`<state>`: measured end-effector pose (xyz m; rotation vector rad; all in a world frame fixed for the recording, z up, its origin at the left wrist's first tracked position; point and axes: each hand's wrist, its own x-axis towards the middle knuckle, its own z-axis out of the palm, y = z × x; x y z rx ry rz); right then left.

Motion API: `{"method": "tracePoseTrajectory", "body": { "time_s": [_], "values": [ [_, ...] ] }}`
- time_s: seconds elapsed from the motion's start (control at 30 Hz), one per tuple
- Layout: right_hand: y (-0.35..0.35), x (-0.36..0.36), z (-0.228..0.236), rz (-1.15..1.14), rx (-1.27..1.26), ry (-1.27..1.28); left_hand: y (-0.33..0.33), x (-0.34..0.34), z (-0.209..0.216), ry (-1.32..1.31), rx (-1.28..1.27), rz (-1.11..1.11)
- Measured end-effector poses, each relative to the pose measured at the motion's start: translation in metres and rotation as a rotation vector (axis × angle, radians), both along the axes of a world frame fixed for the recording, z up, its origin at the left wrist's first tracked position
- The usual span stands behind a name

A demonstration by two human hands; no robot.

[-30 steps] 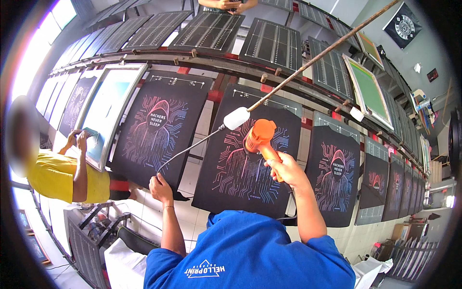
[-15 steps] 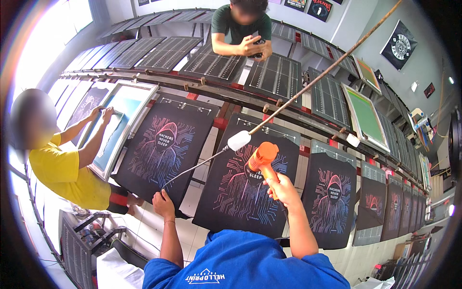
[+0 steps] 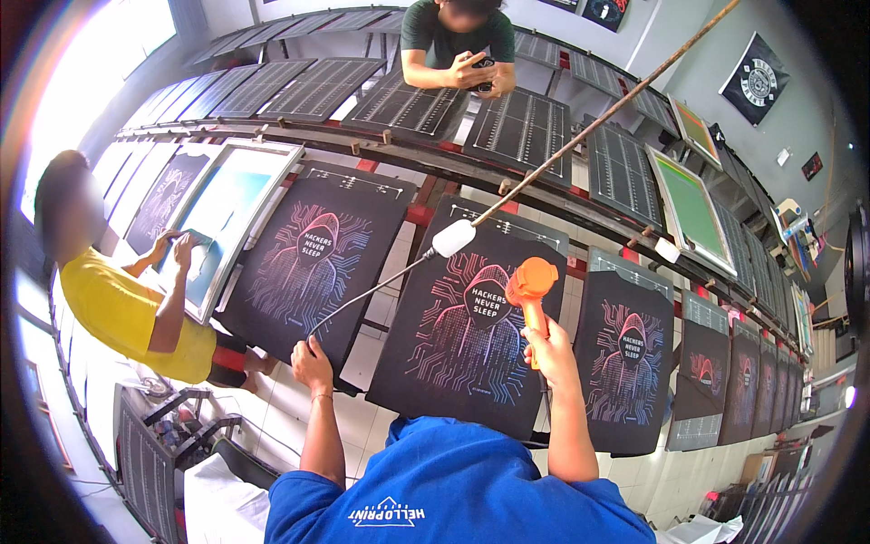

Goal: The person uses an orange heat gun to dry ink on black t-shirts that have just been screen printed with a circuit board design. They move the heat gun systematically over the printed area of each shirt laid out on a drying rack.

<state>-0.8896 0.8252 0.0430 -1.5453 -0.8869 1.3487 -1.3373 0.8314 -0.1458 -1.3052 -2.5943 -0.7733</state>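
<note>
My right hand grips an orange heat gun by its handle, nozzle up, over a black printed shirt stretched on a board. My left hand is closed at the lower edge of the neighbouring black shirt. It holds a thin grey cord that runs up to a white plug. From the plug a long brown pole slants up to the right.
A long row of boards carries black printed shirts off to the right. At the left, a person in yellow presses on a framed screen. A person in dark green leans on the far table. A green screen frame lies at the right.
My view has tipped upward, bringing the person in dark green into sight. The heat gun stays over the same shirt, and my left hand keeps the cord. The person in yellow has leaned onto the screen.
</note>
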Motion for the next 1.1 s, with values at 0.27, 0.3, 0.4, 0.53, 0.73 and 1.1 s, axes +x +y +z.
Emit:
{"method": "tracePoseTrajectory", "body": {
  "time_s": [0.27, 0.3, 0.4, 0.53, 0.73, 1.1],
  "values": [
    [-0.039, -0.011, -0.008, -0.234, 0.106, 0.206, -0.005, -0.003, 0.001, 0.016, 0.017, -0.007],
    [-0.045, -0.012, -0.009, -0.275, 0.118, 0.271, -0.006, -0.003, 0.002, 0.014, 0.020, -0.011],
    [-0.063, -0.015, -0.011, -0.337, 0.122, 0.303, -0.006, -0.004, 0.005, 0.032, 0.069, -0.028],
    [-0.081, -0.006, -0.013, -0.336, 0.103, 0.463, -0.004, -0.001, 0.007, 0.003, 0.097, -0.040],
    [-0.080, -0.004, -0.023, -0.275, 0.072, 0.781, -0.006, 0.001, 0.010, -0.023, 0.096, -0.029],
    [-0.081, -0.014, -0.013, -0.270, 0.002, 0.557, -0.009, -0.003, 0.012, -0.031, 0.097, -0.023]
  ]
}}
